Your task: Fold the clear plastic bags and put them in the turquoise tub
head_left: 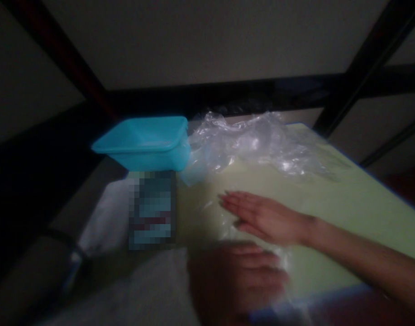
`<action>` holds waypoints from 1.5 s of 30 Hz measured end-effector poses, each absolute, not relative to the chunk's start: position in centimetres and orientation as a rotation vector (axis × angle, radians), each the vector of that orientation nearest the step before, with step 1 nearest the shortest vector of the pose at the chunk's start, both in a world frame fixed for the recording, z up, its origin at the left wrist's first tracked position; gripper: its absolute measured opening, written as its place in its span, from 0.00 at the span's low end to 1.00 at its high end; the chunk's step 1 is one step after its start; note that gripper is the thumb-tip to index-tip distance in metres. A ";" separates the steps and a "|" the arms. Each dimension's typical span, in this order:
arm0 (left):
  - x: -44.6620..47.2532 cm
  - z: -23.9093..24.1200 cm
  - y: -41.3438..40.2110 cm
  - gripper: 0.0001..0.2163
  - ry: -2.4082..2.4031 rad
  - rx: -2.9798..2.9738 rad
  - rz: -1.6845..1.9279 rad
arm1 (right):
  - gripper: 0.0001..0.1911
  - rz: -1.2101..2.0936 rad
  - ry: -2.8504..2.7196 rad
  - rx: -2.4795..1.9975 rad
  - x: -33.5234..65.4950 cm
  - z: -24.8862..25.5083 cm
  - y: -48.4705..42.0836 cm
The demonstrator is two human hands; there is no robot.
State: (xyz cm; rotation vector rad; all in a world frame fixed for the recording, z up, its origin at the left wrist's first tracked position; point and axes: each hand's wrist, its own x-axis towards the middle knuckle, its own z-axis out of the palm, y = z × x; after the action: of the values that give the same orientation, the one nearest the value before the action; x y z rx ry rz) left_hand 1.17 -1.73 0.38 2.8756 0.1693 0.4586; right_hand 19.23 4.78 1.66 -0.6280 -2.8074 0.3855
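Observation:
My right hand [264, 217] reaches in from the right and lies flat, fingers stretched out, over a thin clear plastic sheet or bag [227, 226] on the yellow table top. Nearer to me is my left hand [243, 278], blurred by motion, its fingers extended to the right across the near part of the same plastic. Neither hand grips anything that I can see. Because the plastic is so transparent, its outline is hard to make out, and the hands cover part of it.
A crumpled heap of clear plastic [258, 140] lies at the back of the yellow table [356, 217]. To its left stands a turquoise plastic basin [146, 158]. A pixelated dark rectangular object [153, 210] lies in front of the basin, beside whitish cloth-like material [108, 213]. A wall rises behind.

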 end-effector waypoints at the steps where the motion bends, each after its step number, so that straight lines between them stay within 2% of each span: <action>1: 1.2 0.1 -1.7 0.23 0.138 2.889 0.491 | 0.28 0.376 -2.824 -0.631 19.3 1.5 4.8; 9: 1.1 -1.2 -0.7 0.22 -0.090 2.884 0.632 | 0.33 0.411 -2.835 -0.666 19.7 0.9 5.4; 14: 1.3 -1.7 -1.2 0.18 -0.035 2.798 0.732 | 0.33 0.406 -2.828 -0.686 19.7 0.8 5.6; 19: 1.5 -0.7 -2.0 0.19 0.016 2.791 0.581 | 0.32 0.413 -2.812 -0.671 19.8 0.8 5.9; 24: 1.5 0.8 -1.8 0.23 0.082 2.787 0.366 | 0.30 0.412 -2.793 -0.675 19.6 1.3 5.3; 35: 1.3 -2.0 -1.9 0.17 0.051 2.832 0.421 | 0.41 0.440 -2.835 -0.694 19.4 0.4 3.5; 45: 1.1 -1.5 -1.3 0.17 -0.025 2.861 0.333 | 0.39 0.238 -2.738 -1.102 23.2 -0.7 8.9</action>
State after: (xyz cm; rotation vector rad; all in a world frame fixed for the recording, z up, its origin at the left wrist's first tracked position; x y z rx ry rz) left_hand 1.06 -1.34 -1.50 2.8613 -0.0247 0.3327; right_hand 23.18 8.90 -0.68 -1.1016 -2.7385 0.2385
